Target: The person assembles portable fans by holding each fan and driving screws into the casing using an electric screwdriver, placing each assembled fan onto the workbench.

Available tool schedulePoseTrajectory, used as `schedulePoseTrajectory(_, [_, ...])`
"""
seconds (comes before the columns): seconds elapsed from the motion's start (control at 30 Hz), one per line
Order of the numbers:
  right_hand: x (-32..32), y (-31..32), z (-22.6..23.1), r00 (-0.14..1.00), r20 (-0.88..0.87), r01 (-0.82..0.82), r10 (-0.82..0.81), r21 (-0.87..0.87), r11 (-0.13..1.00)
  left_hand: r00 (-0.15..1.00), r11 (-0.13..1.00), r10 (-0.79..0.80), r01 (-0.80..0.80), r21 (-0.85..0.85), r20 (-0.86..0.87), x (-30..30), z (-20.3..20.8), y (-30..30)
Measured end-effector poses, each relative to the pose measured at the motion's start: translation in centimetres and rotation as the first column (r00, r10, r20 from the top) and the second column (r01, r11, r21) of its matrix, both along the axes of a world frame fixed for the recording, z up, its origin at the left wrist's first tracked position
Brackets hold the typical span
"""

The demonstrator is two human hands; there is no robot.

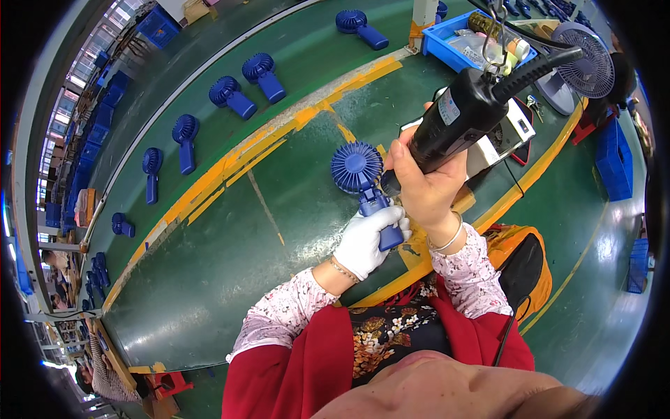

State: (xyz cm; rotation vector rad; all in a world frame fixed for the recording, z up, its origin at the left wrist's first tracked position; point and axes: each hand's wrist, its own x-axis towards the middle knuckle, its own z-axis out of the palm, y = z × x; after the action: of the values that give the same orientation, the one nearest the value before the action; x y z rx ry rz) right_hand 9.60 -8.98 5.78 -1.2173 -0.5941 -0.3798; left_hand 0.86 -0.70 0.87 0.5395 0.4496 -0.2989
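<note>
Work on the fan [373, 201] looks under way: the driver's [450, 115] lower end sits just right of its neck, though whether they touch, or how much is finished, I cannot tell. The gloved left hand [368, 241] closes its fingers and thumb round the fan's handle; the bare right hand's [427, 183] fingers wrap the driver. Beyond the fan lie six others [185, 143], either done or waiting.

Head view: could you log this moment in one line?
left hand: gloved, holds blue handheld fan | right hand: bare, grips black corded electric screwdriver | tip: near fan, contact unclear
</note>
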Motion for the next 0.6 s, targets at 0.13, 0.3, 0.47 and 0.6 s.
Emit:
schedulePoseTrajectory(0.13, [-0.1,0.2,-0.7,0.999,0.030,0.031,-0.029,-0.093,0.995,0.999,0.998,0.038,-0.037,0.049,-0.019,-0.1,0.6,-0.3])
schedulePoseTrajectory(0.3, [-0.7,0.8,-2.5,0.995,-0.103,0.005,-0.019,-0.132,0.991,0.970,0.881,-0.047,-0.072,0.467,0.239,-0.8,-0.4,-0.4])
schedulePoseTrajectory(0.47, [-0.4,0.9,-2.3,0.989,-0.124,-0.097,0.076,-0.174,0.980,0.939,0.844,-0.116,-0.078,0.530,0.324,-0.8,-0.6,0.1])
schedulePoseTrajectory(0.6, [0.8,-0.7,-1.4,0.903,-0.102,-0.424,0.418,-0.049,0.904,0.997,0.997,-0.070,0.069,0.022,0.016,-0.5,0.0,0.5])
